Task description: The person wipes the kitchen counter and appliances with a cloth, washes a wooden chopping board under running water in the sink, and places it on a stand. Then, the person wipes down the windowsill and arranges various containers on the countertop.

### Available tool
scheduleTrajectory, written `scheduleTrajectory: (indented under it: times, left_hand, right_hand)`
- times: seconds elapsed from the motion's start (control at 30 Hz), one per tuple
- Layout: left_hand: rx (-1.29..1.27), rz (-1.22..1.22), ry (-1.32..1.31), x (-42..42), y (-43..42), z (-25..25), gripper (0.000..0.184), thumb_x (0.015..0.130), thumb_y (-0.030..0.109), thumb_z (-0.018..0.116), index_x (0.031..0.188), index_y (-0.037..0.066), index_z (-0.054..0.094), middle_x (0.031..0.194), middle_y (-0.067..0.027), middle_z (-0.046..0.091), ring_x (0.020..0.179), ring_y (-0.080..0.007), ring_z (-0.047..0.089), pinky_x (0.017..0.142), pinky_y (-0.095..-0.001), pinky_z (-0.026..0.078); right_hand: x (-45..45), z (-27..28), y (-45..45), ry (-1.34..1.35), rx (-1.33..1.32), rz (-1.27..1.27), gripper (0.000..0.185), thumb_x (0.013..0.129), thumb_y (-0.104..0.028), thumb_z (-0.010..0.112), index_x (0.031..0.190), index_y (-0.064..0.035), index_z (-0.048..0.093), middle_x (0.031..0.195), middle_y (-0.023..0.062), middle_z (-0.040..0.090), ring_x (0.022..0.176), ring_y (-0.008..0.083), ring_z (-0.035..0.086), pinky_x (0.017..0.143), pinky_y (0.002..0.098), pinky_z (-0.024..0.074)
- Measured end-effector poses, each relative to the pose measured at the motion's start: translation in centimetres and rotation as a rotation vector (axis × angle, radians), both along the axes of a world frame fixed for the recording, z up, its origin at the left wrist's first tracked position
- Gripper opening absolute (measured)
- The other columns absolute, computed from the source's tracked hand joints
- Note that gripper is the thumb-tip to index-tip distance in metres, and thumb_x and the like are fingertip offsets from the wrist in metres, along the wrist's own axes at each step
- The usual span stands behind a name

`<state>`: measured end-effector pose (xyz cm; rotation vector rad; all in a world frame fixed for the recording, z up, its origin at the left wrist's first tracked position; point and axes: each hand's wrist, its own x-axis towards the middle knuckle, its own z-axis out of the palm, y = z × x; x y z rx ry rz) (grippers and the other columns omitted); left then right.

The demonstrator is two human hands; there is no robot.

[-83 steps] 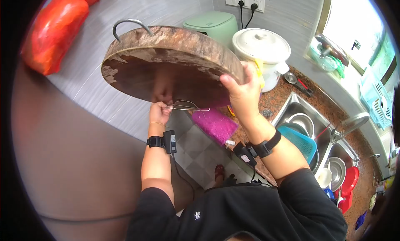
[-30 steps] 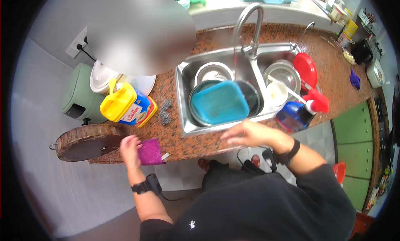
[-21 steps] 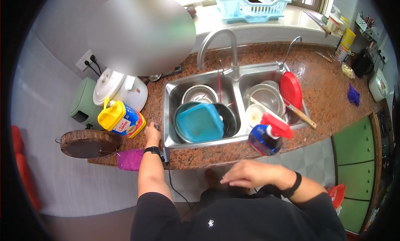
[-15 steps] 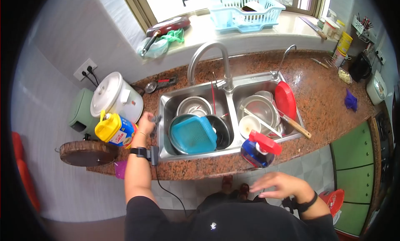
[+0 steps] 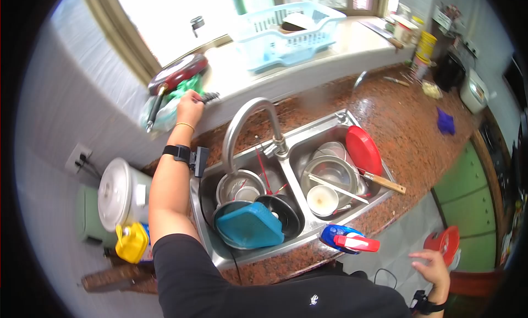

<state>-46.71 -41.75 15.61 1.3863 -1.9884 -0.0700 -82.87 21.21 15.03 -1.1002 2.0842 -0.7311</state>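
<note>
My left hand (image 5: 190, 106) is closed on a dark grey scourer (image 5: 209, 97), which sticks out past the fingers. That hand is over the front of the windowsill, beside a green plastic bag (image 5: 188, 87) and a dark red frying pan (image 5: 177, 75) with a black handle. My right hand (image 5: 432, 267) hangs low on the right, holding nothing, with its fingers apart. Below my left arm, the left sink basin holds a turquoise basket (image 5: 250, 227), a metal bowl (image 5: 234, 187) and a dark pan (image 5: 289, 218).
The right basin holds a strainer (image 5: 344, 175), a white bowl (image 5: 322, 201) and a red lid (image 5: 364, 150). A blue spray bottle (image 5: 335, 238) stands on the front edge. The curved faucet (image 5: 234, 125) rises near my left arm. A light blue dish rack (image 5: 291, 40) stands on the sill.
My left hand has moved from the counter left of the sink up to the windowsill, carrying the scourer. My right hand has moved to the right and down. The camera view has shifted and tilted.
</note>
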Motion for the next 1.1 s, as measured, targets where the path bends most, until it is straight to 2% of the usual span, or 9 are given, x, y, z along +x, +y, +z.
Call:
scheduleTrajectory:
  times: [0.17,0.23,0.3,0.4,0.47,0.7,0.93,1.07,1.1]
  left_hand:
    - [-0.444,0.056,-0.369,-3.8,-5.1,-0.6,0.050,0.074,0.026,0.068,0.115,0.003,0.053,0.116,-0.0235,0.050,0.110,-0.0355,0.046,0.097,-0.0403,0.034]
    - [0.263,-0.227,-0.705,-2.8,-9.0,-3.0,0.066,0.077,0.028,0.067,0.130,0.000,0.039,0.131,-0.0268,0.039,0.123,-0.0388,0.036,0.104,-0.0407,0.028]
    - [0.389,-0.244,-0.691,-2.3,-7.6,-2.9,0.066,0.080,0.030,0.065,0.131,-0.001,0.037,0.135,-0.0245,0.036,0.127,-0.0361,0.033,0.105,-0.0377,0.028]
    - [0.183,-0.409,-0.351,-0.2,-9.1,-3.2,0.052,0.080,0.017,0.061,0.126,-0.002,0.045,0.125,-0.0202,0.050,0.119,-0.0288,0.046,0.100,-0.0324,0.034]
    - [0.320,-0.431,-0.226,1.7,-9.5,-2.3,0.047,0.080,0.017,0.061,0.123,-0.002,0.050,0.121,-0.0172,0.054,0.114,-0.0266,0.050,0.096,-0.0332,0.037]
    - [0.591,-0.521,-0.019,3.9,5.3,6.7,0.041,0.088,0.006,0.051,0.128,-0.002,0.043,0.124,-0.0149,0.050,0.116,-0.0211,0.047,0.098,-0.0301,0.035]
    - [0.400,-0.311,-0.122,5.7,24.8,16.4,0.047,0.086,-0.005,0.041,0.132,0.001,0.040,0.130,-0.0154,0.045,0.121,-0.0248,0.043,0.101,-0.0338,0.032]
    - [0.161,-0.061,-0.165,-1.7,39.4,22.6,0.043,0.090,0.010,0.046,0.132,0.001,0.039,0.131,-0.0122,0.045,0.120,-0.0234,0.044,0.101,-0.0353,0.033]
    - [0.109,-0.053,-0.279,-5.9,43.1,24.4,0.046,0.090,0.017,0.048,0.131,0.000,0.040,0.130,-0.0128,0.046,0.119,-0.0241,0.045,0.100,-0.0363,0.034]
  right_hand:
    - [0.0,0.3,0.6,0.088,0.058,-0.133,0.027,0.068,-0.007,0.070,0.095,-0.0070,0.068,0.085,0.0130,0.066,0.081,0.0238,0.062,0.075,0.0320,0.0466]
    - [0.4,0.8,0.1,0.098,0.108,-0.162,0.027,0.069,-0.010,0.071,0.096,-0.0069,0.067,0.085,0.0134,0.066,0.081,0.0243,0.062,0.075,0.0325,0.0470]
    - [-0.2,0.2,0.6,0.086,0.093,-0.127,0.027,0.071,-0.011,0.071,0.097,-0.0066,0.067,0.086,0.0139,0.066,0.081,0.0248,0.062,0.075,0.0328,0.0474]
    - [-1.6,-0.2,1.0,0.048,0.103,-0.129,0.022,0.075,-0.014,0.068,0.095,-0.0058,0.067,0.087,0.0133,0.067,0.080,0.0234,0.063,0.074,0.0325,0.0480]
    - [-3.5,-1.3,1.1,0.047,0.111,-0.112,0.019,0.078,-0.016,0.065,0.094,-0.0046,0.067,0.087,0.0126,0.067,0.080,0.0225,0.063,0.074,0.0322,0.0485]
    - [-13.7,-8.2,1.3,0.062,0.129,-0.075,0.017,0.084,-0.015,0.058,0.094,-0.0035,0.067,0.087,0.0093,0.068,0.082,0.0183,0.063,0.077,0.0310,0.0482]
    - [-34.2,-11.1,-1.8,-0.042,-0.054,-0.339,0.018,0.082,-0.007,0.059,0.098,-0.0005,0.063,0.078,0.0050,0.064,0.071,0.0109,0.059,0.065,0.0259,0.0484]
    - [-49.4,-13.8,-9.6,0.157,-0.234,-0.341,0.021,0.079,-0.008,0.061,0.098,-0.0007,0.064,0.080,0.0072,0.066,0.074,0.0138,0.061,0.068,0.0284,0.0489]
    - [-51.5,-13.1,-11.6,0.100,-0.229,-0.305,0.028,0.076,-0.011,0.064,0.102,-0.0010,0.062,0.091,0.0123,0.066,0.086,0.0209,0.062,0.076,0.0318,0.0487]
